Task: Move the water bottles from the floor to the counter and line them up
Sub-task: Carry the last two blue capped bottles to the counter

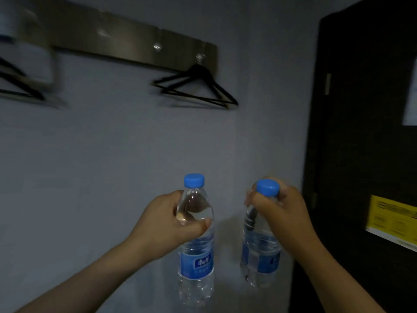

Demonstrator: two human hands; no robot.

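Note:
I hold two clear water bottles with blue caps and blue labels up in the air in front of a grey wall. My left hand (178, 222) grips the left bottle (195, 263) round its shoulder, just under the cap. My right hand (277, 208) grips the right bottle (259, 256) at the neck, with fingers curled round below its cap. Both bottles hang roughly upright and a short way apart. No counter and no floor show in this view.
A metal hook rail (126, 41) runs along the wall above, with black hangers (196, 89) on it. A dark door (361, 132) stands at the right, bearing a yellow notice (392, 218).

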